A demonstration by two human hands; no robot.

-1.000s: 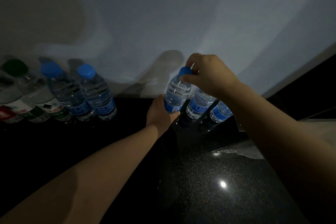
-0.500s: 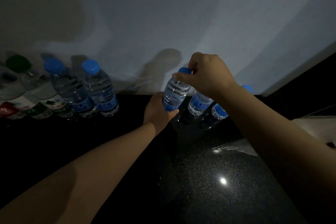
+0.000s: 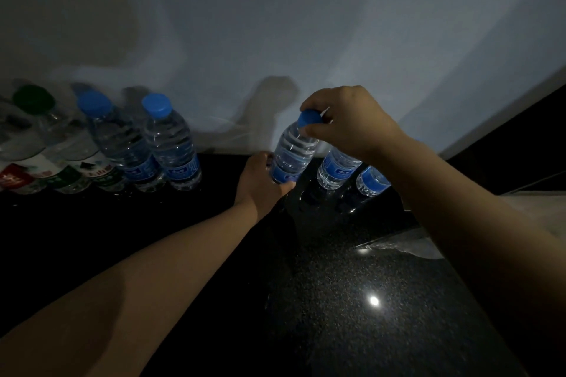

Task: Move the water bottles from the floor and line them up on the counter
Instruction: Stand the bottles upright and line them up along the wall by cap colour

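Note:
A clear water bottle with a blue cap and blue label stands near the wall on the black speckled counter. My left hand wraps its lower part and my right hand pinches its cap from above. Just to its right stand two more blue-label bottles, partly hidden behind my right forearm. At the left, two blue-capped bottles stand side by side against the wall.
Left of the blue-capped pair are green-label bottles, one with a green cap, and a red-label bottle at the frame edge. A white wall backs the counter. A crumpled clear plastic wrap lies at the counter's right edge.
The held bottle and both hands have shifted slightly left along the wall, opening a small gap to the bottles on its right. The grips are unchanged.

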